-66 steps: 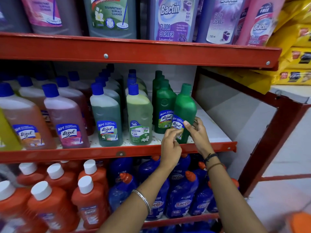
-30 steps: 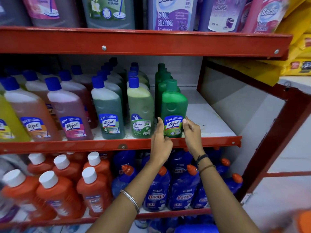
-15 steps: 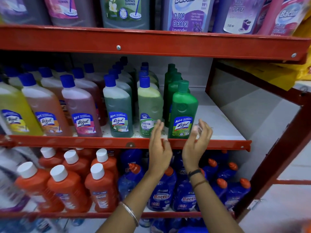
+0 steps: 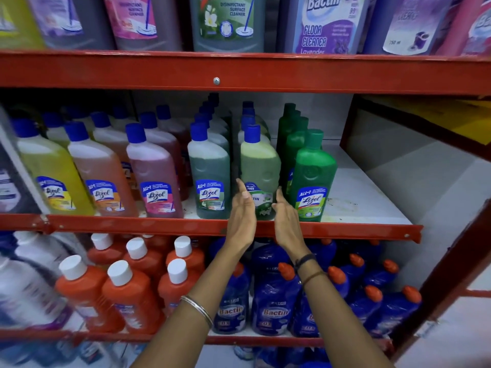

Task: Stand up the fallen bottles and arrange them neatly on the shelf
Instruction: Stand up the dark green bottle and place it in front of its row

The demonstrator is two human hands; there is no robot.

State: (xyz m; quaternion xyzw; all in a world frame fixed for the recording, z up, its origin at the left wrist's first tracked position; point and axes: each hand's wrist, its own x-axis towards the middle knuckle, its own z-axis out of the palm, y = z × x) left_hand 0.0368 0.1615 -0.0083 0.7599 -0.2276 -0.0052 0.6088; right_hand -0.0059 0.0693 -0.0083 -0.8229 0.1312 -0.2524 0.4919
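Observation:
On the middle shelf [image 4: 366,197] a bright green bottle [image 4: 313,179] stands upright at the front of a row of green bottles. Left of it stands a pale green bottle with a blue cap [image 4: 259,166]. My left hand [image 4: 243,213] and my right hand [image 4: 285,216] are raised on either side of the pale green bottle's lower label, fingers stretched and apart, palms facing each other. Whether they touch the bottle I cannot tell. Neither hand holds anything.
Rows of blue-capped bottles, dark green [image 4: 211,176], pink [image 4: 155,179], orange [image 4: 102,179] and yellow [image 4: 53,173], fill the shelf's left side. Bare white shelf lies right of the green bottles. Orange [image 4: 132,296] and blue bottles [image 4: 273,296] crowd the shelf below, large bottles the one above.
Both hands set the bright green bottle upright at the shelf's front, let go of it, and shifted left to flank the pale green bottle. The view has moved closer.

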